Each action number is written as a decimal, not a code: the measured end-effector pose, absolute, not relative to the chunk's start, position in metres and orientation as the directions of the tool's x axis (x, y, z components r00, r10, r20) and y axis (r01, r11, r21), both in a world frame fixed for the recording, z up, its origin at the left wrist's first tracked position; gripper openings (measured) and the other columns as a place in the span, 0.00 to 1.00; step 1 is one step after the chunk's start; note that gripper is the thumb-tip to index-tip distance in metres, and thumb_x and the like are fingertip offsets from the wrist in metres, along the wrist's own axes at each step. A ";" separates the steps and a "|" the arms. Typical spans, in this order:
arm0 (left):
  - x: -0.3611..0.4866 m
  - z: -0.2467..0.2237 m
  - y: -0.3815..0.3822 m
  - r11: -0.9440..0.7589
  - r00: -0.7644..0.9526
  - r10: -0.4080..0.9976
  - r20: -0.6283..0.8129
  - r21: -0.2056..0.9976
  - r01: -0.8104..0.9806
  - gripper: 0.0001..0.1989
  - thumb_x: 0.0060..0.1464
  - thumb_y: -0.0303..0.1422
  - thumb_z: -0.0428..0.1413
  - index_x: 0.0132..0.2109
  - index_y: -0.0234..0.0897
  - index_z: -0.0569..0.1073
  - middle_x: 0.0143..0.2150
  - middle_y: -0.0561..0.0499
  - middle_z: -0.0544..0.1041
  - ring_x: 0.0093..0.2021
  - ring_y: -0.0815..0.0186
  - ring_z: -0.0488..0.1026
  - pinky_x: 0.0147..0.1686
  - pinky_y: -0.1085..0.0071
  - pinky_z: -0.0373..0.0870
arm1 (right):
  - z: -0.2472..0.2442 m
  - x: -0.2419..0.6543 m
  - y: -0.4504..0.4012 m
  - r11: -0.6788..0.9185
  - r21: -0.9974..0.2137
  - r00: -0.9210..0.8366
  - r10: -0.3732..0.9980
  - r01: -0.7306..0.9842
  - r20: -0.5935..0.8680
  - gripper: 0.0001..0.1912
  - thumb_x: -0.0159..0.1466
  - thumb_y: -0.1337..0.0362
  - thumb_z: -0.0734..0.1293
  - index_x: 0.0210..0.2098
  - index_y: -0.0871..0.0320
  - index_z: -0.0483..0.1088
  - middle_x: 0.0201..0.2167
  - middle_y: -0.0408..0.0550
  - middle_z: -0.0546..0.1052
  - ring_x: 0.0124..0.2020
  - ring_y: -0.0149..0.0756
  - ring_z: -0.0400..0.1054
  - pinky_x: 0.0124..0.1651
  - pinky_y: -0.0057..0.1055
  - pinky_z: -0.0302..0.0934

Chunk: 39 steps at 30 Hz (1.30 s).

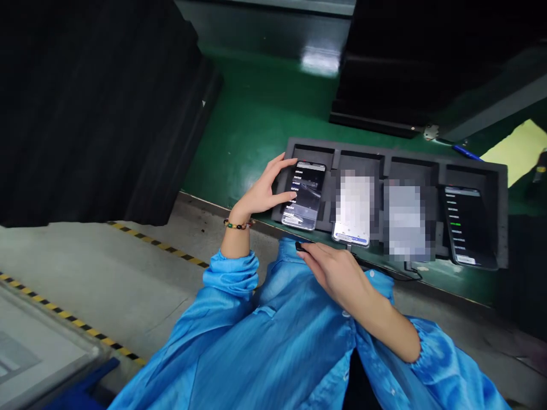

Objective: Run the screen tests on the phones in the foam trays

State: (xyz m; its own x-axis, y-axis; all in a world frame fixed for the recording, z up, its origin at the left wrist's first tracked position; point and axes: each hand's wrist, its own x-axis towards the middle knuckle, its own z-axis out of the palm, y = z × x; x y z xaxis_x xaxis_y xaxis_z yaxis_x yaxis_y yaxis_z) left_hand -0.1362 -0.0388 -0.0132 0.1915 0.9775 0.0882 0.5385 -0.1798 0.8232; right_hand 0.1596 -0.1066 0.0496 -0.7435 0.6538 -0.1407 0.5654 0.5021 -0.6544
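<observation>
A dark foam tray with four compartments lies on the green table, a phone in each. My left hand is spread at the leftmost phone, with its thumb on the screen and a finger at the top edge. Below that phone, my right hand pinches a small black cable plug, apart from the phone. The second phone has a bright screen and a cable at its bottom end. A third phone, blurred by pixelation, is also cabled. The rightmost phone shows a dark list.
Black curtains hang at the left, and a black cover stands behind the tray. A blue pen and yellow paper lie at the back right. Striped tape marks the floor beyond the table's front edge.
</observation>
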 end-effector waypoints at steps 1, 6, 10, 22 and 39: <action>-0.136 -0.012 -0.039 -0.191 0.205 0.975 0.092 0.818 0.543 0.43 0.63 0.58 0.63 0.78 0.51 0.61 0.83 0.40 0.56 0.86 0.47 0.45 0.82 0.44 0.50 | 0.050 0.157 -0.106 0.504 -0.643 -0.738 0.659 0.577 -0.146 0.16 0.81 0.56 0.61 0.53 0.54 0.80 0.41 0.52 0.85 0.40 0.41 0.82 0.45 0.32 0.72; -0.133 -0.010 -0.039 -0.208 0.212 0.972 0.105 0.805 0.556 0.44 0.63 0.61 0.63 0.77 0.50 0.62 0.83 0.40 0.58 0.85 0.46 0.46 0.82 0.43 0.51 | 0.052 0.149 -0.100 0.519 -0.574 -0.732 0.643 0.634 -0.227 0.19 0.83 0.56 0.58 0.51 0.56 0.79 0.41 0.51 0.84 0.41 0.41 0.82 0.40 0.32 0.66; -0.123 -0.011 -0.027 -0.136 0.084 0.991 0.107 0.792 0.596 0.35 0.70 0.61 0.53 0.73 0.48 0.68 0.78 0.39 0.65 0.83 0.50 0.53 0.81 0.46 0.53 | 0.051 0.143 -0.095 0.542 -0.503 -0.728 0.605 0.673 -0.322 0.19 0.83 0.56 0.58 0.49 0.57 0.79 0.39 0.49 0.83 0.40 0.43 0.81 0.36 0.34 0.59; -0.099 -0.023 0.008 -0.046 -0.070 0.989 0.127 0.733 0.679 0.31 0.75 0.59 0.41 0.55 0.47 0.81 0.73 0.42 0.69 0.79 0.49 0.58 0.78 0.44 0.55 | 0.045 0.132 -0.093 0.513 -0.505 -0.701 0.641 0.695 -0.313 0.17 0.82 0.58 0.60 0.46 0.57 0.78 0.41 0.50 0.85 0.40 0.40 0.81 0.38 0.32 0.59; -0.097 -0.024 0.005 -0.025 -0.121 0.983 0.138 0.751 0.659 0.32 0.76 0.59 0.39 0.53 0.46 0.81 0.72 0.41 0.70 0.80 0.49 0.58 0.78 0.43 0.53 | 0.063 0.154 -0.096 0.566 -0.585 -0.664 0.745 0.581 0.063 0.14 0.80 0.57 0.64 0.53 0.57 0.79 0.45 0.52 0.84 0.45 0.40 0.80 0.48 0.34 0.71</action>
State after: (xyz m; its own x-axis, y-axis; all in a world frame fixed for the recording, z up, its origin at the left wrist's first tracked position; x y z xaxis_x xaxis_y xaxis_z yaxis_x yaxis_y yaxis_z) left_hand -0.0967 0.0047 -0.0242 -0.1208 0.9830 0.1384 0.6595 -0.0247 0.7513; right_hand 0.1543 -0.0958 0.0625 -0.6636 0.7455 0.0630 0.5808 0.5664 -0.5847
